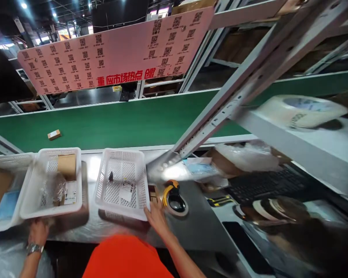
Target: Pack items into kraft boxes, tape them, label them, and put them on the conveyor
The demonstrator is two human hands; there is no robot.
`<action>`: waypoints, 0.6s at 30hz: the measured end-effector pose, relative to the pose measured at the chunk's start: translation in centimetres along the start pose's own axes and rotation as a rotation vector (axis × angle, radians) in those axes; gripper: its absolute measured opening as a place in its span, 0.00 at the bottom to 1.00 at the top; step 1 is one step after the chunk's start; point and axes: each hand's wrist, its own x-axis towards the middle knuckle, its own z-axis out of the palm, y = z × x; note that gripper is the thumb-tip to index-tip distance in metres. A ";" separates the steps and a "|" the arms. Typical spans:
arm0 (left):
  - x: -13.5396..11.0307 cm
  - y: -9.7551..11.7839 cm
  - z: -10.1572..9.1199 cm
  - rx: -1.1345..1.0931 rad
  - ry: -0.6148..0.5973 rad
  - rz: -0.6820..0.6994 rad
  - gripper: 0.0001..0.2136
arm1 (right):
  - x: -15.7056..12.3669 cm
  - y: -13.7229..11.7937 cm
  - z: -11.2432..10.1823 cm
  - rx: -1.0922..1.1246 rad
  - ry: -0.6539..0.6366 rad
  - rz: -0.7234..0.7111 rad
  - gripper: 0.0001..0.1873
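Observation:
A white plastic basket [146,181] sits on the metal table before me, tilted slightly in view. Inside it lie a small white label [126,194] and a small dark item [111,176]. At its near right corner my right hand [156,216] grips the rim, thumb on the edge. Left of it is a second white basket [50,210] with a brown box [66,166], a clear plastic bag and a white labelled packet [70,192]. My left hand [38,233], wearing a watch, is just below that basket's near rim; its fingers are blurred and partly hidden.
A third basket [20,208] with cardboard and a blue packet stands far left. Right of my right hand lies a yellow-black tape dispenser [174,199]. A green conveyor [127,119] carries a small box [54,134]. A metal post [220,116] and tape-bearing shelf [301,129] rise at right.

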 end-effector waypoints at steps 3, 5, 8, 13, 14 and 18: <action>-3.3 0.1 -0.3 -0.146 0.098 -0.032 0.11 | -0.1 1.5 -0.2 0.064 0.032 0.004 0.19; -5.0 2.2 -1.4 -0.278 0.167 -0.042 0.13 | 0.3 2.3 -0.5 0.120 0.039 -0.007 0.21; -6.2 9.4 -3.7 -0.436 0.203 0.047 0.15 | 1.6 3.0 -0.9 0.254 0.029 0.004 0.26; -3.1 26.2 -5.1 -0.586 -0.144 0.499 0.18 | 3.0 4.1 -1.4 0.557 0.028 0.024 0.32; -2.1 29.2 -4.9 -0.552 -0.191 0.551 0.19 | 2.8 4.4 -1.3 0.582 0.049 0.028 0.34; 1.7 37.2 -2.8 -0.296 -0.359 0.461 0.25 | 0.6 5.5 -1.3 0.504 0.116 0.120 0.36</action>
